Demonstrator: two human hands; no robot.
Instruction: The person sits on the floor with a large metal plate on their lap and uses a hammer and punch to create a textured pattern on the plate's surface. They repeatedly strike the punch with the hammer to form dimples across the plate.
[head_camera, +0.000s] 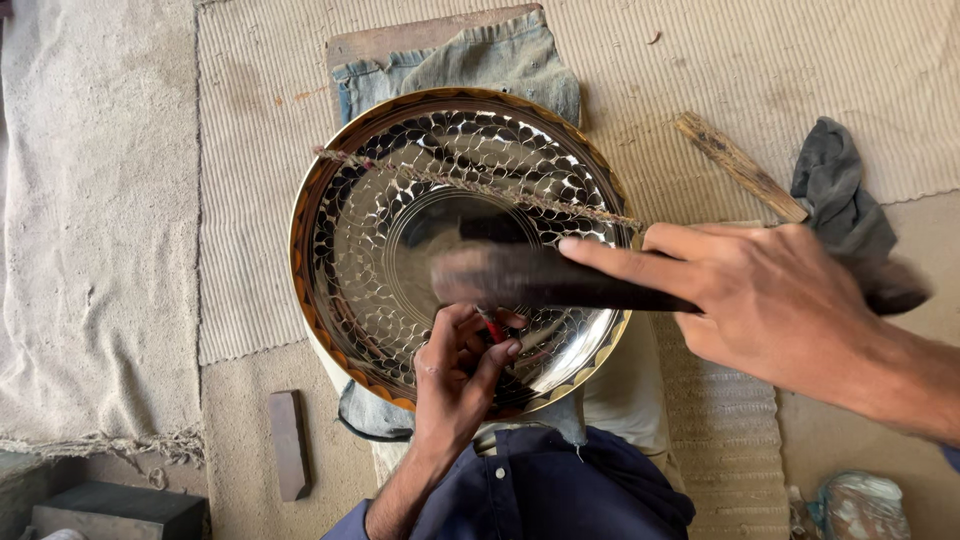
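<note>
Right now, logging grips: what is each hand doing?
Left hand: closed on a small red-tipped tool.
Right hand: closed on a dark hammer.

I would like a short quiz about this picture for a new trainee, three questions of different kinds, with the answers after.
1. True or false: the left hand pinches a small red-tipped tool against the metal plate.
2. Which thing does the right hand hold? A) the wooden stick B) a dark hammer, blurred C) the grey rag
3. Fill in: a thin twisted ____ lies across the plate.

Key:
1. True
2. B
3. cord
</note>
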